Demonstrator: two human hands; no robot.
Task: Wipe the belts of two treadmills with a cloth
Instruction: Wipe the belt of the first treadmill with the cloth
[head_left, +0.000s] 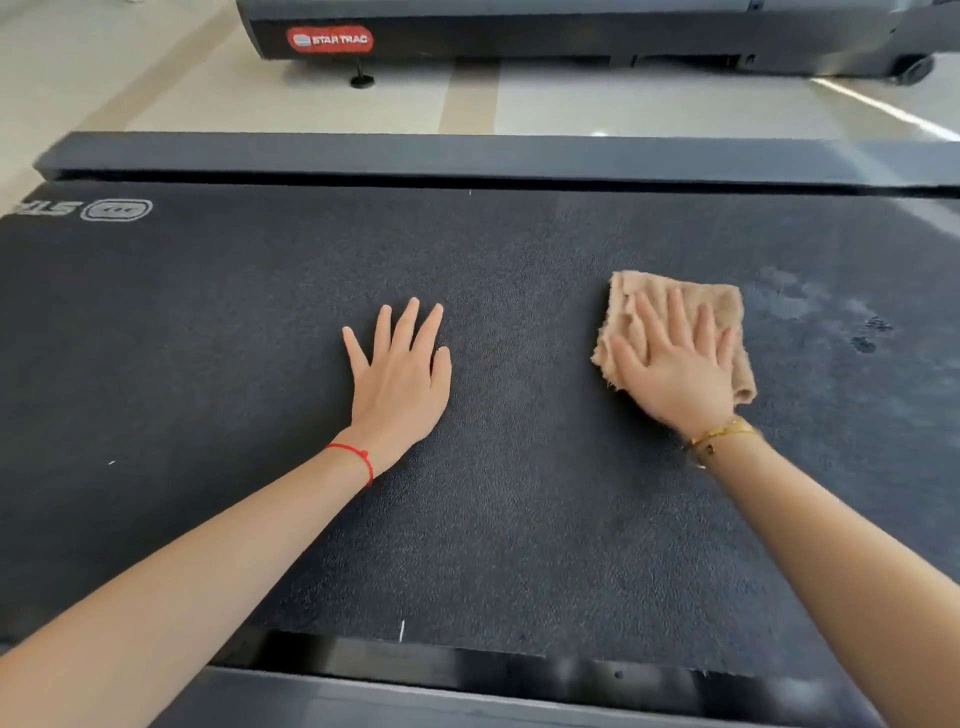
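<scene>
Fingers (675, 317) flat on cloth (722, 304); second treadmill (571, 31) stands beyond belt (260, 338).

Folded tan fluffy cloth (691, 306) lies flat on the dark textured treadmill belt (519, 493), right of centre, with dusty smudges beside it. A second dark grey treadmill (545, 31) stands beyond, across pale floor.
</scene>
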